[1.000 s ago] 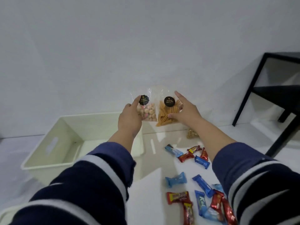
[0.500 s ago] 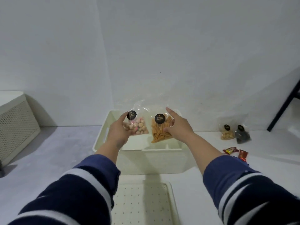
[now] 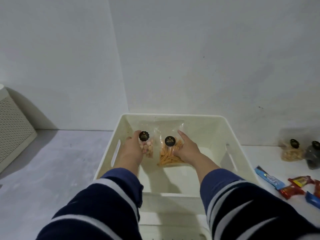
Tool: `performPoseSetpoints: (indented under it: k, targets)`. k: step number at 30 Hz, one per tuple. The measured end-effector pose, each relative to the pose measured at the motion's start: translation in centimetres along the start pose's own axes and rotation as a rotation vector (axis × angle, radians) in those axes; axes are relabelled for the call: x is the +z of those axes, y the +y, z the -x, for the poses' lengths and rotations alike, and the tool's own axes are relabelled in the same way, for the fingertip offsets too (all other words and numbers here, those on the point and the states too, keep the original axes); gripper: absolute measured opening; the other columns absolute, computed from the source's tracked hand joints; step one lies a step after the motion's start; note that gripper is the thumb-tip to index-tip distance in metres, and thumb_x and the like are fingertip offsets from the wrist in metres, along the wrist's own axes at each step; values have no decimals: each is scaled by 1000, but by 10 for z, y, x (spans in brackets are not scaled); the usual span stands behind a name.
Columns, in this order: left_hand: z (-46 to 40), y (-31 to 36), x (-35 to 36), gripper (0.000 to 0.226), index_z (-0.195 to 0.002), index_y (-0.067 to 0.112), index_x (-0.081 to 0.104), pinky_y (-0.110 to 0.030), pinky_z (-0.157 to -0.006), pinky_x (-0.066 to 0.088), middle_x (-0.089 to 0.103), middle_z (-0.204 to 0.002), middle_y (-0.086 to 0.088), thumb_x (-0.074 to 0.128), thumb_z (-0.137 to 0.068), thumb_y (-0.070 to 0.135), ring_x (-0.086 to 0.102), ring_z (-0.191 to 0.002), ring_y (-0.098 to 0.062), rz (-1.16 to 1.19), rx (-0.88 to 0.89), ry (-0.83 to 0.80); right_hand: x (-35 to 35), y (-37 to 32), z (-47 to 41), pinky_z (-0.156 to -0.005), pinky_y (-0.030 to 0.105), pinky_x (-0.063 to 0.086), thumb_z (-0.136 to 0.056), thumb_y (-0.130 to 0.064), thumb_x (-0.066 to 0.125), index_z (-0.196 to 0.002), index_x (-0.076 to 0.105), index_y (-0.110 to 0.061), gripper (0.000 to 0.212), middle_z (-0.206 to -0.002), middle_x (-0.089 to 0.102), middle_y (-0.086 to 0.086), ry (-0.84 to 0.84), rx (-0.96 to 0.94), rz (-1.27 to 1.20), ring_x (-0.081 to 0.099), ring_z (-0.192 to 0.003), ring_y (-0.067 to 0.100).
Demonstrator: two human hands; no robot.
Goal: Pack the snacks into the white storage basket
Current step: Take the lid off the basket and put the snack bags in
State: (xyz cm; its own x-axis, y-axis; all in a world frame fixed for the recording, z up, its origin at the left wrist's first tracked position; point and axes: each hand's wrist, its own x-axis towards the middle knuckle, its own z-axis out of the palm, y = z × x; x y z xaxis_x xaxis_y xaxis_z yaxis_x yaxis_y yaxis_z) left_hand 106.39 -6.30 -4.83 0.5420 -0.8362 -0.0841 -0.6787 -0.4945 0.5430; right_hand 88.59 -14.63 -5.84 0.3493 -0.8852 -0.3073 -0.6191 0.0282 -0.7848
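I have a single head-worn view, looking forward and steeply down from above the sleeves into the white storage basket (image 3: 230,129) close below. It faces the wall (image 3: 190,58), and the wide lens catches the table (image 3: 52,161) on both sides.

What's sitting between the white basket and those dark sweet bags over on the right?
Nothing: in the head view the tabletop between the white basket and the two bags is bare.

Plain white wall (image 3: 190,58), grey floor (image 3: 52,170), perforated white cabinet (image 3: 13,129) left.
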Motion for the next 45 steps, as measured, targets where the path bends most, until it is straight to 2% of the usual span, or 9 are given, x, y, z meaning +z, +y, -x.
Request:
performPoseSetpoints:
  k: [3,5,7,9,12,17,27,36,45]
  targets:
    - [-12,-7,6,66,-142,31,30,-37,-77,50,47,-121,-14,39,-86,-3,53,-89,-27,-15,-68,-12,18,-3,-13,-88,31,49,-83,0,66,-150,18,-38,91,-104,55,-1,-45,11,-27,48,-93,20]
    - [-15,-7,7,65,-144,27,28,-36,-80,48,45,-125,-15,43,-87,-1,50,-89,-26,-34,-96,-36,28,-7,-18,-94,31,48,-84,1,65,-151,14,-37,92,-142,45,9,-65,13,-35,54,-113,24]
    - [-14,-4,7,65,-146,25,25,-36,-89,45,40,-132,-16,44,-88,1,48,-97,-28,-56,-115,-66,33,-10,-19,-98,33,46,-85,2,64,-152,11,-35,93,-152,34,9,-79,1,-22,48,-128,27]
    - [-12,1,7,65,-148,25,22,-35,-96,40,33,-140,-15,42,-91,3,48,-112,-31,-77,-136,-93,34,-12,-17,-99,33,46,-85,1,63,-153,6,-35,95,-149,36,9,-101,0,21,49,-126,27]
    - [-11,7,2,62,-147,22,28,-34,-101,38,29,-144,-15,46,-90,6,44,-123,-33,-72,-173,-125,25,-13,-16,-83,27,49,-86,5,56,-152,4,-40,95,-129,49,8,-133,17,83,60,-96,18]
    - [8,19,-15,54,-140,18,40,-38,-101,46,32,-139,-15,51,-88,14,47,-121,-32,-133,-127,-160,-7,-21,9,-105,29,36,-89,-7,58,-150,27,-24,70,-153,33,4,-169,-9,351,38,-137,25]
    - [124,95,-39,46,-141,29,42,-36,-103,42,46,-143,0,48,-95,25,50,-126,-24,-517,307,-296,-85,-25,153,-112,31,30,-94,-29,56,-146,37,-21,56,-154,31,1,-119,-30,667,34,-139,23]
    - [208,195,3,40,-135,34,47,-34,-101,44,49,-139,6,48,-95,31,50,-125,-19,-484,579,-308,-182,33,259,-109,30,33,-94,-32,55,-142,43,-22,51,-148,39,2,78,70,620,41,-134,22]
    - [228,290,87,37,-132,30,51,-32,-100,44,53,-135,3,50,-95,28,51,-123,-19,-448,675,-400,-278,125,272,-107,29,35,-93,-32,57,-142,45,-20,52,-151,38,3,110,187,566,43,-133,23]
